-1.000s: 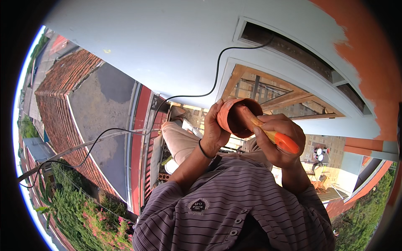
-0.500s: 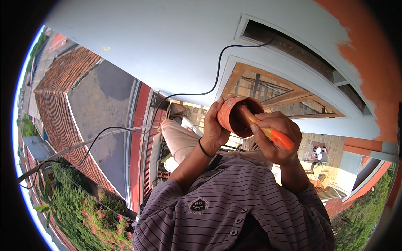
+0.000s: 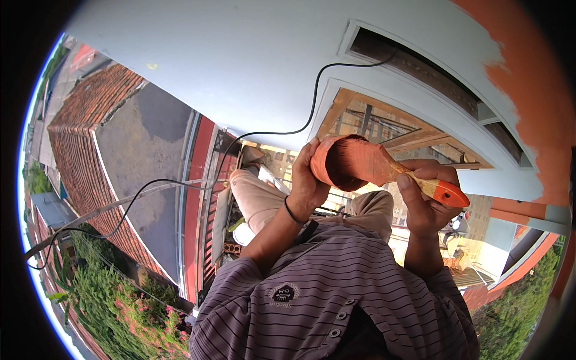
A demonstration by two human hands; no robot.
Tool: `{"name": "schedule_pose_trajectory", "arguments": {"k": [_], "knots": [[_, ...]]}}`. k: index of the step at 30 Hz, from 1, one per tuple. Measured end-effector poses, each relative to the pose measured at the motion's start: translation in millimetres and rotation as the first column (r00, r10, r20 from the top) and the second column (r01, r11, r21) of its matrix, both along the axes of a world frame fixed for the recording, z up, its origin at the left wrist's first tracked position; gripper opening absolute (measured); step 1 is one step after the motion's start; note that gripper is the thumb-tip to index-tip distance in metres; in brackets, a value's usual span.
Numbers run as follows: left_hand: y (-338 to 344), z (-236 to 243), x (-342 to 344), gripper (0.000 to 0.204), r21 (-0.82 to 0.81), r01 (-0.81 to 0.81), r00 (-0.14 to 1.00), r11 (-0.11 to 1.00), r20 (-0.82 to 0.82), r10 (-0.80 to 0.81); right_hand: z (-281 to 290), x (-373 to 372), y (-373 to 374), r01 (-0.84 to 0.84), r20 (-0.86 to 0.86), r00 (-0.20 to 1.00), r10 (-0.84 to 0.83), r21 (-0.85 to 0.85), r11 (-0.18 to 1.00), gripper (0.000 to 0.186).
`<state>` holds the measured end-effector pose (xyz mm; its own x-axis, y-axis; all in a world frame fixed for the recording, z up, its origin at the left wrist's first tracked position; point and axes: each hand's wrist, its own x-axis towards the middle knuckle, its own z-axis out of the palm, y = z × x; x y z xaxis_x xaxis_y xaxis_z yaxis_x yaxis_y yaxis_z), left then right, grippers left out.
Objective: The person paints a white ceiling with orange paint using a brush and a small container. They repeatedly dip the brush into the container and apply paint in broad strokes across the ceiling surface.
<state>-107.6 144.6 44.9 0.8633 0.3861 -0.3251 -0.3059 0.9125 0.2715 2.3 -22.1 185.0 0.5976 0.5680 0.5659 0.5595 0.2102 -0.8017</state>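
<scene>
Left hand (image 3: 307,180): wrapped around the cup (image 3: 325,163), gripping it from the left side, black band (image 3: 293,213) on that wrist.
Right hand (image 3: 429,195): clasping the brush (image 3: 383,165) by its handle, thumb pressed on it, orange end poking out past my fingers.
Brush: wide one, slanting from my right hand across to the cup, bristles loaded with orange paint and partly inside the mouth.
Cup: up in front of my chest, tipped with its opening toward the right, smeared orange (can't tell you how much is in there, the bristles block the view).
Orange patch (image 3: 534,102): this is what's done so far, as I'd read it. A solid-looking stretch at the far right, ending in a ragged brushed edge.
Pale wall (image 3: 210,72): the big part, light blue-grey, no orange on it. If it's all getting colour, I'd call this early days.
Slot (image 3: 420,69): pale frame around it, no orange there either, and the ragged edge stops short of it.
Wooden frame (image 3: 337,114): bare-looking brown wood below the slot, set in the pale wall.
Cable (image 3: 312,102): black, runs out of the slot and hangs across the pale wall, well apart from the orange.
</scene>
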Motion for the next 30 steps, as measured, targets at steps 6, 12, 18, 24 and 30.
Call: {"name": "schedule_pose_trajectory", "arguments": {"k": [6, 12, 18, 24, 30], "knots": [[0.0, -3.6, 1.5, 0.043, -0.058, -0.017, 1.0, 0.998, 0.024, 0.018, -0.8, 9.2, -5.4, 0.047, -0.102, 0.994, -0.038, 0.087, 0.995, 0.027], [0.1, -2.7, 5.0, 0.056, -0.001, -0.034, 0.999, 0.999, 0.02, 0.034, 2.8, 4.7, -4.0, 0.025, -0.065, 0.998, -0.024, 0.021, 0.999, 0.028], [-1.0, 2.6, 4.0, 0.054, 0.058, -0.015, 1.0, 0.998, 0.01, 0.014, -0.1, -1.3, 18.1, -0.045, 0.294, 0.952, 0.088, -0.147, 0.988, 0.03], [-2.1, 4.3, 4.0, 0.053, 0.131, -0.026, 1.0, 0.991, 0.003, 0.026, -4.9, -5.2, 33.6, -0.083, 0.321, 0.935, 0.151, -0.217, 0.973, 0.027], [0.5, 0.8, 3.6, 0.054, 0.103, -0.025, 1.0, 0.994, 0.008, 0.024, -6.2, -1.6, 27.5, -0.063, 0.277, 0.954, 0.112, -0.182, 0.981, 0.025]]}}
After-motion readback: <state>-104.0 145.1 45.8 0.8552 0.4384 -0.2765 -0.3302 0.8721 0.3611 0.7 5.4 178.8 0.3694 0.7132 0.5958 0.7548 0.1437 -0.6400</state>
